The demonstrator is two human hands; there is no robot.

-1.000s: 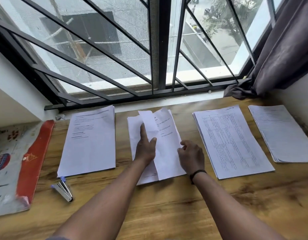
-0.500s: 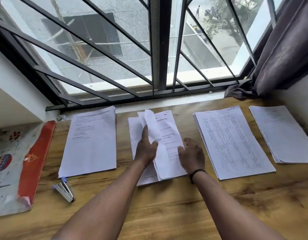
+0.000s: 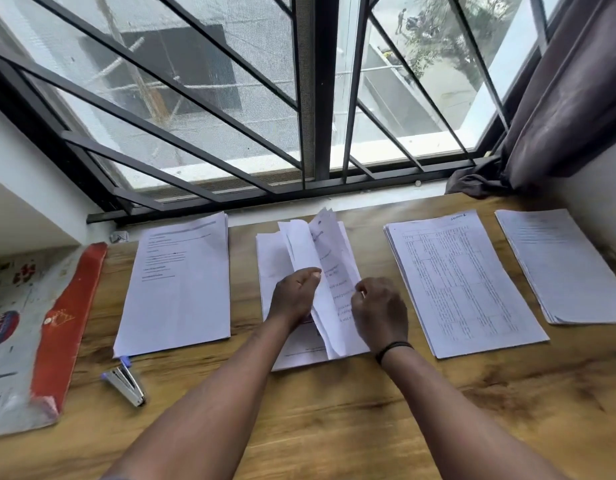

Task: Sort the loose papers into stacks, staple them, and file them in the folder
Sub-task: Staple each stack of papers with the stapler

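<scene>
At the centre of the wooden desk, the middle paper stack now has its upper sheets raised on edge into a steep fan, where a second ago they lay nearly flat; I judge the sorting step unfinished, with the stapler at 8 o'clock untouched. The left hand pinches the lifted sheets between thumb and curled fingers, and the right hand, fingers curled, grips their right edge. The stack's long axis runs 6 to 12 o'clock, its top toward the window.

home desk, barred window, curtain
</scene>
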